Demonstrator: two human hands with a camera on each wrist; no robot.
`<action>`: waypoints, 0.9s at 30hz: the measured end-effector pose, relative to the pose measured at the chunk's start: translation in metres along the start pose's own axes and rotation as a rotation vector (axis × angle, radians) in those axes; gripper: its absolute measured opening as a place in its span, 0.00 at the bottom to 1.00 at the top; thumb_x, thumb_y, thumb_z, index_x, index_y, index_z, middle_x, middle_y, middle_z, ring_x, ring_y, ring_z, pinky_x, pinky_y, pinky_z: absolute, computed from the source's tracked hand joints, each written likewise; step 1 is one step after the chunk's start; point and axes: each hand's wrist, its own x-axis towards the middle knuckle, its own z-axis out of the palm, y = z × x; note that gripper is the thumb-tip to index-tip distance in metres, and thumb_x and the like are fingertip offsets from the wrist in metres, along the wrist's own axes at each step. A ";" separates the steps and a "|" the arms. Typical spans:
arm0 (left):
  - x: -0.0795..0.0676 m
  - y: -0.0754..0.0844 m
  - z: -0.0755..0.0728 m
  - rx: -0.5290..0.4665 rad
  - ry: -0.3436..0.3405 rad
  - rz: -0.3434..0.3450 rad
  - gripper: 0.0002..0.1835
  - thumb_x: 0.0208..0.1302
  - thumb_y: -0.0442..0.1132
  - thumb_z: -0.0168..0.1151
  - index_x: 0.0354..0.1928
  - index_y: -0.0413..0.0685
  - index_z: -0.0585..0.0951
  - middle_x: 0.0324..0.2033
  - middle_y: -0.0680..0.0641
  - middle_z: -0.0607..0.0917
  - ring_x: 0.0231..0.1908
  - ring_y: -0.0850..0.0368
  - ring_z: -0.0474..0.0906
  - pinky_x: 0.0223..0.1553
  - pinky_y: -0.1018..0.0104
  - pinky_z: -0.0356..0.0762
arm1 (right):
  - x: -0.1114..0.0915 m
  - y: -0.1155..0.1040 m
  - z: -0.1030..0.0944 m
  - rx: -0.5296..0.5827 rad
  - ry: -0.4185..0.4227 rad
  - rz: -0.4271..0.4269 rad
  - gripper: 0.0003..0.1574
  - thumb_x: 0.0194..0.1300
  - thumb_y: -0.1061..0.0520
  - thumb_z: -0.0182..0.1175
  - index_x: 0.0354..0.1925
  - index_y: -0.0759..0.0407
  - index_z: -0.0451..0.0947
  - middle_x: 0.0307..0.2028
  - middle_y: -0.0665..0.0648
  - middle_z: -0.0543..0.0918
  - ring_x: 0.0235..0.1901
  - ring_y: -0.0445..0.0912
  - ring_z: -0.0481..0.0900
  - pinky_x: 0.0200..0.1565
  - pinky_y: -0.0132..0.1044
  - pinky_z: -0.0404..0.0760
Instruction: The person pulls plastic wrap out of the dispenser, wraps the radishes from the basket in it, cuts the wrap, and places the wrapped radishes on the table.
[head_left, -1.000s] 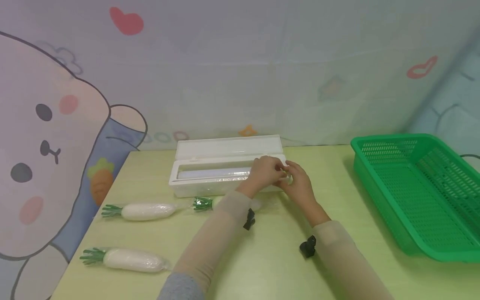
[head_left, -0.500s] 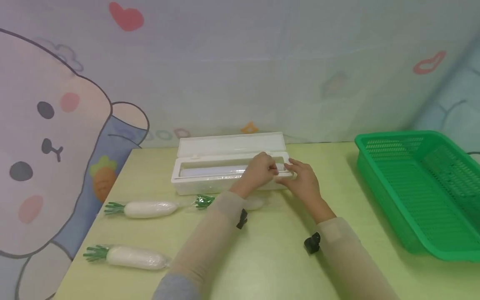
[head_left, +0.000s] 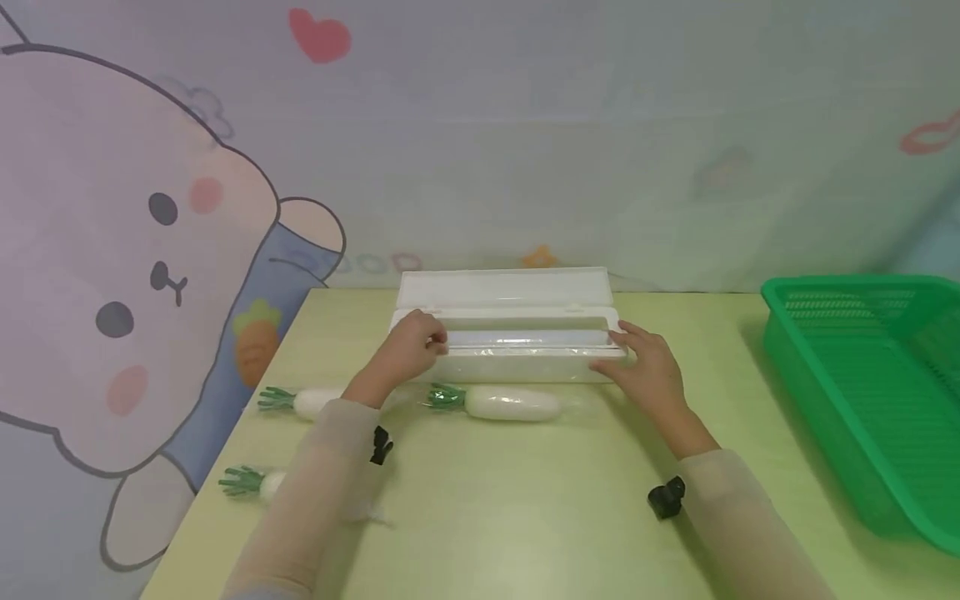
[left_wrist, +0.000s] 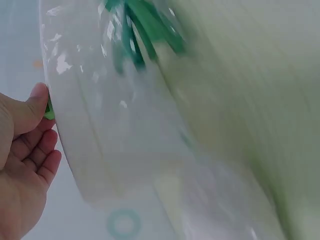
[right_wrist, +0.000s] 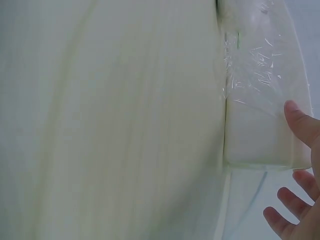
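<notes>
A long white cling film dispenser (head_left: 525, 368) lies at the back of the table, its lid (head_left: 504, 289) raised and a roll of film (head_left: 525, 337) inside. At its left end my left hand (head_left: 408, 346) pinches a small green slider (left_wrist: 49, 112) on the edge, mostly covered by the thumb and fingers. My right hand (head_left: 651, 375) holds the right end, thumb on the front face and index finger at the top rim; the other fingers are spread apart. Clear film with wrinkles hangs over the front. Just before the dispenser lies a bagged white radish (head_left: 513, 403) with green stems.
Two more bagged radishes lie on the left, one farther back (head_left: 315, 403) and one nearer (head_left: 272, 485), both partly hidden by my left arm. A green plastic basket (head_left: 832, 433) stands on the right. A printed cloth (head_left: 600, 150) hangs behind the table.
My left hand has moved from the dispenser's right end along its front edge to the left end. My right hand stays at the right end. The head view has turned slightly right-to-left across the scene.
</notes>
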 end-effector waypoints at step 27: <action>-0.041 -0.039 -0.032 0.068 0.048 -0.090 0.05 0.61 0.32 0.65 0.35 0.37 0.82 0.34 0.42 0.82 0.39 0.46 0.71 0.44 0.52 0.71 | 0.001 -0.005 -0.004 -0.055 -0.068 -0.025 0.40 0.58 0.44 0.68 0.60 0.66 0.73 0.68 0.62 0.67 0.67 0.63 0.60 0.59 0.60 0.66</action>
